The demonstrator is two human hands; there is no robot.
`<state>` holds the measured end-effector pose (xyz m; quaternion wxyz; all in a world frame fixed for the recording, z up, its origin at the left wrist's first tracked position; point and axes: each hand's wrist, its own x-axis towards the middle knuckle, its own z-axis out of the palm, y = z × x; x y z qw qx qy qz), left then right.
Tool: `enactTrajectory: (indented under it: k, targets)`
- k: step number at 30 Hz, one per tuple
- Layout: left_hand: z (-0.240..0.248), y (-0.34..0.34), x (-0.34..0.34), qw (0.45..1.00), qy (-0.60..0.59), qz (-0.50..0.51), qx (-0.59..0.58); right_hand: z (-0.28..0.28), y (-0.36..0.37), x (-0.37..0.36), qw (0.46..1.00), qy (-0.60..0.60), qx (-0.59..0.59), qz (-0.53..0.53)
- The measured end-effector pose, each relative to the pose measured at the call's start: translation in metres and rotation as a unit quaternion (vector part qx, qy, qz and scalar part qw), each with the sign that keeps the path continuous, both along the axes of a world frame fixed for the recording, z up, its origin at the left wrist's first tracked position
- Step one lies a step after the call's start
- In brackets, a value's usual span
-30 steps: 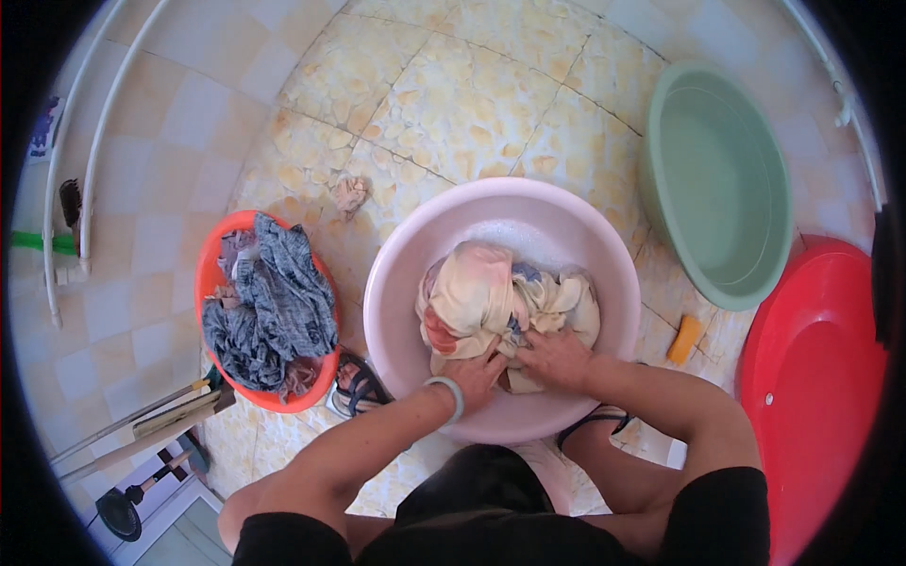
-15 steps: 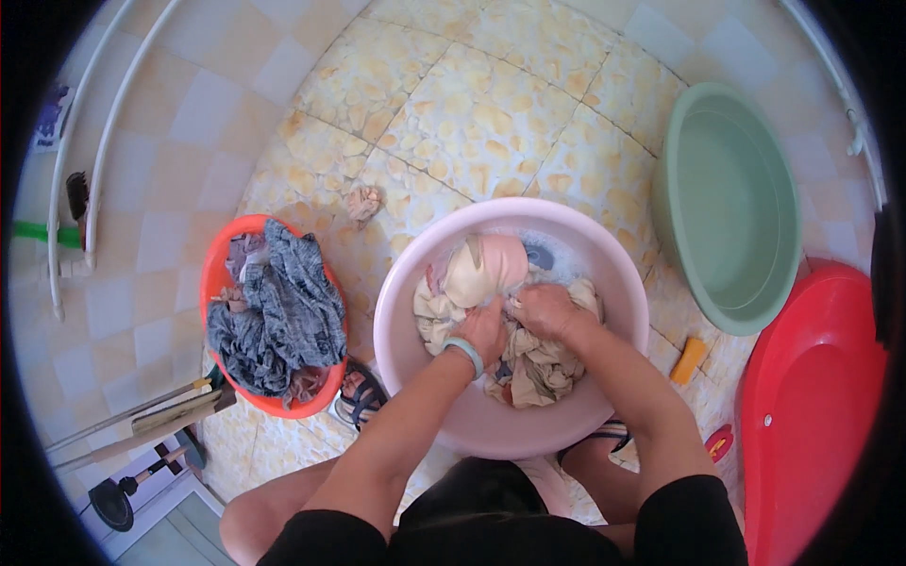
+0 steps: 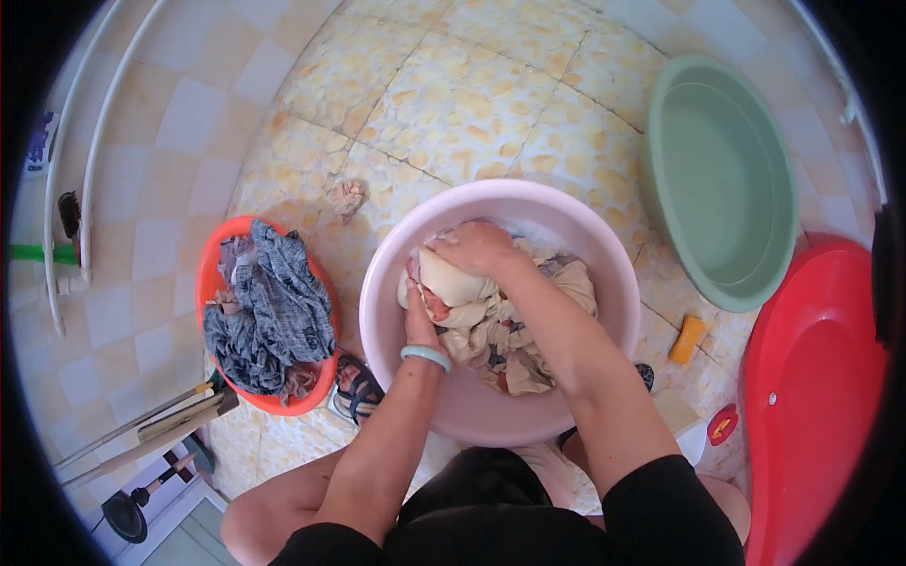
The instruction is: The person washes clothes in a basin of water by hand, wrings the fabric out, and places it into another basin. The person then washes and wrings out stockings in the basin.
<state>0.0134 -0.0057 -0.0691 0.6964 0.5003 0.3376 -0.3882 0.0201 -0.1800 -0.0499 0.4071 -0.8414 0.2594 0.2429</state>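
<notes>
In a pink washtub [image 3: 500,436] lies a heap of wet cream-coloured laundry [image 3: 528,363], with bits of pink and grey showing and some suds behind it. My left hand [image 3: 418,321], below a pale bangle [image 3: 427,356], grips the left side of a bunched cream garment [image 3: 453,280]; some of its fingers are hidden by the cloth. Reaching across to the far left of the tub, my right hand [image 3: 477,249] curls over the same garment from above.
To the left stands an orange basin [image 3: 328,377] full of dark grey clothes [image 3: 283,311]. A crumpled beige cloth [image 3: 347,200] lies on the tiles. At right are a green basin [image 3: 722,189], a red tub [image 3: 802,396] and an orange-yellow block [image 3: 688,340]. Long-handled tools lean at lower left.
My right hand has moved from the middle of the heap to the tub's far left. My left hand has shifted left. The bundled garment's pink part is now mostly covered. The view has shifted slightly.
</notes>
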Motion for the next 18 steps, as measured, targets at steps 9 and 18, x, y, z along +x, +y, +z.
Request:
enactTrajectory:
  k: [9, 18]
  targets:
    - [0.074, -0.021, -0.02, 0.853, -0.401, -0.313, 0.115, 0.085, -0.052, -0.097, 0.915, -0.155, 0.336, -0.16]
    - [0.052, -0.022, -0.112, 0.629, -0.52, -0.528, 0.235, 0.047, 0.006, -0.164, 0.923, -0.277, -0.235, 0.126]
